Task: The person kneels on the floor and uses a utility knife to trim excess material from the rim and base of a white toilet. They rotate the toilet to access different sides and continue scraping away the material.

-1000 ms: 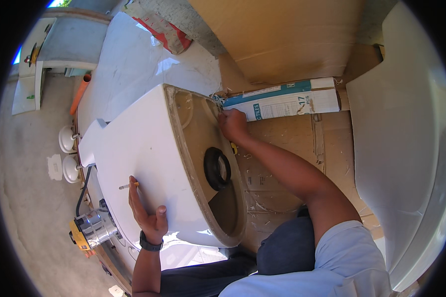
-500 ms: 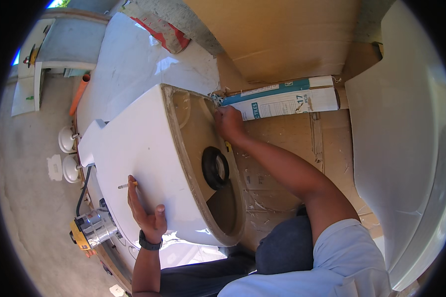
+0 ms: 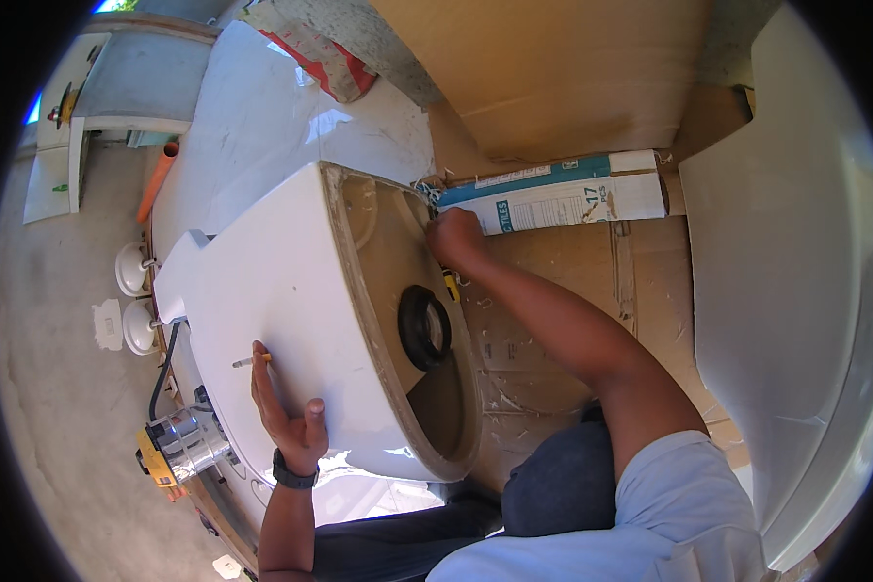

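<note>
A white ceramic toilet [image 3: 272, 252] lies tipped over, its hollow, tan-coloured base facing right. Inside that base sits a black rubber ring [image 3: 424, 328]. My left hand [image 3: 289, 417] rests on the toilet's smooth side with fingers stretched, a cigarette [image 3: 254, 362] held between them. At the far part of the base's rim, my right hand [image 3: 458, 240] is closed like a fist; what its fingers hold is hidden. Just below the right wrist a small yellow and black object [image 3: 450, 284] shows beside the rim.
Flattened cardboard [image 3: 543, 291] covers the floor on the right. A tile box [image 3: 563, 197] lies beyond my right hand, with a large cardboard sheet [image 3: 553, 78] behind it. A big white curved fixture [image 3: 786, 291] stands far right. A yellow and silver machine [image 3: 179, 448] sits at left.
My right hand has shifted slightly toward me along the rim, and more of the yellow and black object shows. The left hand stays on the toilet.
</note>
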`<state>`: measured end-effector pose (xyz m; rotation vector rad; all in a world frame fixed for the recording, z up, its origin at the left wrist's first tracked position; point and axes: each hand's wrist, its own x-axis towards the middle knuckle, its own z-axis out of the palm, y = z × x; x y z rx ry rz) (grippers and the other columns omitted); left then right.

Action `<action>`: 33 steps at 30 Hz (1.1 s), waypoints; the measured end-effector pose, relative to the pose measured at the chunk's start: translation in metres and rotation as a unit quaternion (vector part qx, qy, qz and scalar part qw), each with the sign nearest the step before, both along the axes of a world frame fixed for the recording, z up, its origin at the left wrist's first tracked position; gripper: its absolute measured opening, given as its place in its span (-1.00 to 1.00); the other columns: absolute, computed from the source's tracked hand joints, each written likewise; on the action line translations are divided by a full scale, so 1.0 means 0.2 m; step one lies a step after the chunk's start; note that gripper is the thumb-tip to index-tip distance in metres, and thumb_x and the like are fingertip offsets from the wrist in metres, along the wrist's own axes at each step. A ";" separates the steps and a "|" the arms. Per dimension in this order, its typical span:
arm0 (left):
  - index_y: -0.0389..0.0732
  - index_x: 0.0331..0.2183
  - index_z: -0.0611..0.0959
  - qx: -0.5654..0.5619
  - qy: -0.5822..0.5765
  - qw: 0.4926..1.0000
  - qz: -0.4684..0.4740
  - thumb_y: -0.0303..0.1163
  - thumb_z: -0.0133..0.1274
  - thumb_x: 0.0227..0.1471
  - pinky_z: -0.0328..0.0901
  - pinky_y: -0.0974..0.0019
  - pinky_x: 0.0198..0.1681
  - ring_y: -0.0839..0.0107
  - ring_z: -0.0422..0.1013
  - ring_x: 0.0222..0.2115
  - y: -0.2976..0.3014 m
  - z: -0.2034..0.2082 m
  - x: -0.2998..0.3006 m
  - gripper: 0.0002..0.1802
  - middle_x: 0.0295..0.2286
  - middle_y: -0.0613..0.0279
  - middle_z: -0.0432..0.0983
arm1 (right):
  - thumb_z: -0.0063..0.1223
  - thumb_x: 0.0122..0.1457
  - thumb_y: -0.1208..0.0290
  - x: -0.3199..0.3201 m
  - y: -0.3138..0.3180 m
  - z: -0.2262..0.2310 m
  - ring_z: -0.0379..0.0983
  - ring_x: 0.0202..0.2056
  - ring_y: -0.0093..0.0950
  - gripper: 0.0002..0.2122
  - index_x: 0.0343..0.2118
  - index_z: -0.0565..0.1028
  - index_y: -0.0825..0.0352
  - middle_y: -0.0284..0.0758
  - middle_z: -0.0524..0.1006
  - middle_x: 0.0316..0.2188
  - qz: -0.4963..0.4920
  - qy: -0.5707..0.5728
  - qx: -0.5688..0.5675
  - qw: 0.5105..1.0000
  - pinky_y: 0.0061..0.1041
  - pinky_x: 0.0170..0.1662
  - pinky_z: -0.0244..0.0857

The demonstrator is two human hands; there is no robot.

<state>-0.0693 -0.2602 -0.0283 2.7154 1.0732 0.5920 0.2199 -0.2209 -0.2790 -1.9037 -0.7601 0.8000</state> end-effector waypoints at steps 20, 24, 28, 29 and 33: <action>-0.45 0.34 0.17 0.007 0.001 1.000 -0.005 0.11 0.01 0.25 0.11 -0.05 0.32 -0.11 0.19 0.29 0.00 0.01 0.01 -0.04 0.28 -0.28 0.20 | 0.15 0.05 0.37 0.27 0.12 0.08 0.64 -0.29 -0.05 -0.74 -0.39 0.63 0.55 0.11 0.63 -0.35 0.153 -0.055 -0.057 0.985 -0.24 -0.15 0.53; -0.43 0.34 0.17 0.019 0.007 1.000 -0.008 0.11 0.00 0.27 0.10 -0.04 0.33 -0.09 0.19 0.29 0.00 0.00 0.01 -0.06 0.29 -0.26 0.20 | 0.14 0.04 0.36 0.31 0.02 0.08 0.64 -0.27 -0.07 -0.72 -0.39 0.62 0.56 0.11 0.63 -0.37 0.216 -0.017 -0.103 0.971 -0.24 -0.12 0.51; -0.39 0.35 0.18 0.024 0.010 1.000 -0.007 0.13 -0.02 0.28 0.07 -0.02 0.34 -0.06 0.18 0.30 0.00 0.00 0.00 -0.08 0.29 -0.24 0.21 | 0.18 0.04 0.30 0.38 -0.08 0.05 0.63 -0.33 -0.10 -0.72 -0.42 0.66 0.49 0.05 0.64 -0.39 0.203 0.037 -0.045 0.977 -0.26 -0.18 0.48; -0.39 0.34 0.19 0.023 0.006 1.000 -0.006 0.12 -0.02 0.28 0.08 -0.02 0.34 -0.07 0.19 0.30 0.00 0.00 -0.01 -0.09 0.29 -0.24 0.21 | 0.20 0.04 0.27 0.37 -0.11 0.03 0.63 -0.35 -0.11 -0.72 -0.43 0.67 0.46 0.03 0.65 -0.40 0.175 0.077 -0.017 0.981 -0.26 -0.20 0.48; -0.41 0.34 0.19 0.026 0.016 0.999 0.007 0.03 0.07 0.24 0.18 -0.06 0.27 -0.13 0.23 0.25 0.00 0.00 -0.02 -0.09 0.28 -0.30 0.20 | 0.29 0.15 0.23 0.35 -0.22 0.03 0.51 -0.55 -0.50 -0.70 -0.37 0.69 0.47 -0.27 0.62 -0.55 0.170 0.129 -0.047 0.976 -0.45 -0.38 0.41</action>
